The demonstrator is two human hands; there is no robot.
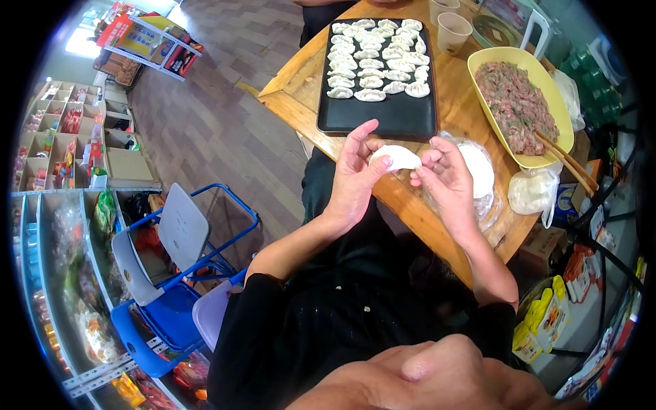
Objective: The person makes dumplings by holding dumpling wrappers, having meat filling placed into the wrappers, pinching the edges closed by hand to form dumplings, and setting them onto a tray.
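Observation:
A white half-moon dumpling [396, 158] is held between my two hands, just in front of the table's near edge. My left hand [357, 171] grips its left end, thumb on the near side and fingers behind. At the right end, my right hand [445, 176] pinches the edge between thumb and fingers. Beyond my hands lies a black tray [376, 117] with rows of folded dumplings [371, 63]. Beside my right hand, a stack of round white wrappers [476, 169] rests on clear plastic. Farther right, a yellow basin [540, 75] holds minced meat filling [509, 102] and wooden chopsticks [566, 162].
Paper cups [452, 33] stand on the wooden table [292, 87] near the tray. A knotted plastic bag [535, 191] sits by the basin. Blue folding chairs [174, 301] and stocked shelves [68, 273] are at my left. Another person's arm shows at the top edge.

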